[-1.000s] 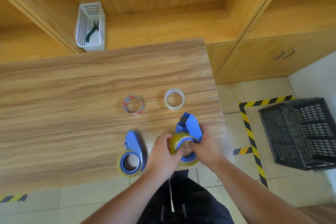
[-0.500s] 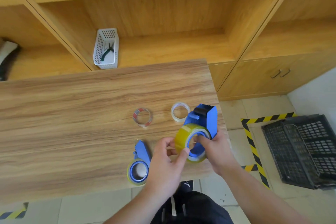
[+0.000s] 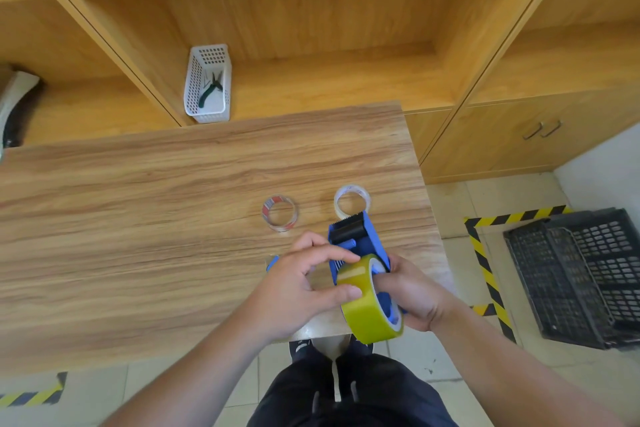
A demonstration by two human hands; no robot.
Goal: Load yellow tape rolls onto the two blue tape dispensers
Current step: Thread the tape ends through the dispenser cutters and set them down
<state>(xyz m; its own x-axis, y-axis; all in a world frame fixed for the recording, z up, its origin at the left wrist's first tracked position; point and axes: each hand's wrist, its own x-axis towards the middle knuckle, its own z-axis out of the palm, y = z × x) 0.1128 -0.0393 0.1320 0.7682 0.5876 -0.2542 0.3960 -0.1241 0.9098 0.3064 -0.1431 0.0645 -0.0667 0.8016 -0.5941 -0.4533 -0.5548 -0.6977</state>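
Note:
A blue tape dispenser [image 3: 367,243] with a black roller is held up over the near right corner of the wooden table [image 3: 138,225]. A yellow tape roll [image 3: 367,308] sits on its hub. My right hand [image 3: 412,291] grips the dispenser from the right, fingers inside the roll's core. My left hand [image 3: 298,288] pinches the yellow roll's outer face with thumb and fingers. Only a blue tip of the second dispenser [image 3: 272,263] shows past my left hand; the rest is hidden.
Two small clear tape rolls lie on the table, one with red print [image 3: 280,212] and one whitish [image 3: 352,199]. A white basket [image 3: 208,84] with pliers stands in the shelf behind. A black crate [image 3: 581,274] sits on the floor at right.
The dispenser with the yellow roll has been lifted and turned so the roll's edge faces me. My left hand now covers the second dispenser. The camera tilted up.

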